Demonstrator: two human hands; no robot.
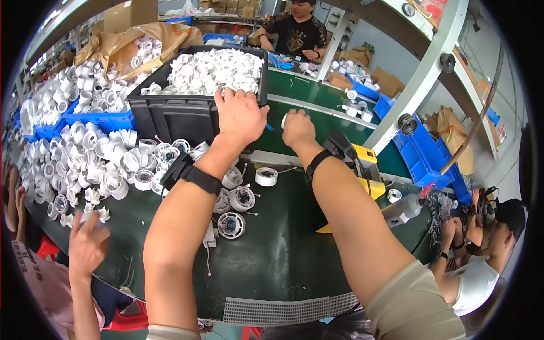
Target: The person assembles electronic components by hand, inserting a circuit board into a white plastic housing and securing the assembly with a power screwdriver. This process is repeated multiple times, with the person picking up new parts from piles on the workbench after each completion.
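My left hand (241, 116) reaches over the near rim of a black crate (175, 116), its fingers apart at the edge of a heap of small white plastic pieces (218, 68). I cannot see whether the fingertips hold a piece. To its right, my right hand (298, 129) is closed over the green work surface around a small white plastic part (284, 120), mostly hidden by the fingers. Below my forearms lie several round white housings with circuit boards inside, among them one housing (231, 225) with a wire.
White ring-shaped parts (96, 153) are piled left, around blue bins (102, 120). A yellow tool (368, 170) and a grey bottle (403, 209) stand right. A co-worker's hand (88, 243) works at lower left; other people sit right and stand behind. A metal post (419, 73) rises at right.
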